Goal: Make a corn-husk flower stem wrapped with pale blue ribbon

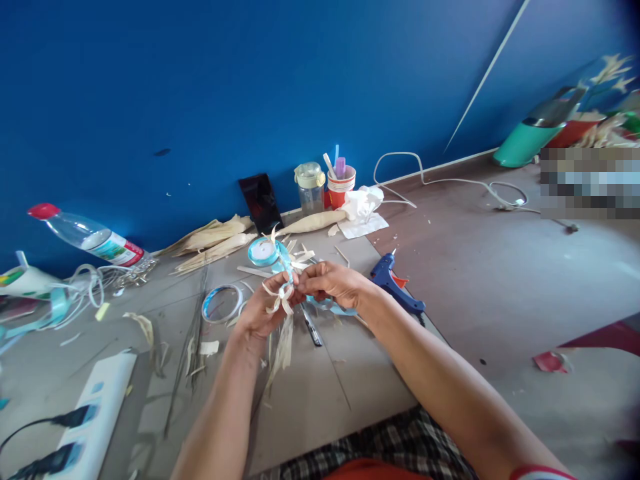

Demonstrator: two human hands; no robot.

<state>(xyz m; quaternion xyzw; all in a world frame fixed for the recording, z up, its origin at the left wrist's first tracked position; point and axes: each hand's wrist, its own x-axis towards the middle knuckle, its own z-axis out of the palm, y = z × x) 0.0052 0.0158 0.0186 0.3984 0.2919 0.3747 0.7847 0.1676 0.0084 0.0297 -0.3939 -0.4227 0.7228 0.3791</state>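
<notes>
My left hand (264, 305) is closed around a small corn-husk flower (281, 298) whose pale strips curl out over the fingers. Light blue ribbon (289, 263) runs up from it, and longer husk strips hang below. Pinched together at the same spot, the fingers of my right hand (333, 281) touch the ribbon and flower; exactly what they grip is hidden. Behind the hands lies a blue ribbon spool (263, 251). A utility knife (312, 328) rests on the table just under them, and a blue glue gun (395, 283) lies right of my right wrist.
A tape roll (222, 304) and thin dark wires (186, 357) lie left of the hands. Dried husks (215, 240), a black phone (261, 203), a lidded jar (310, 187) and a paper cup (342, 180) line the wall. A bottle (95, 240) leans left; a power strip (103, 400) sits front left.
</notes>
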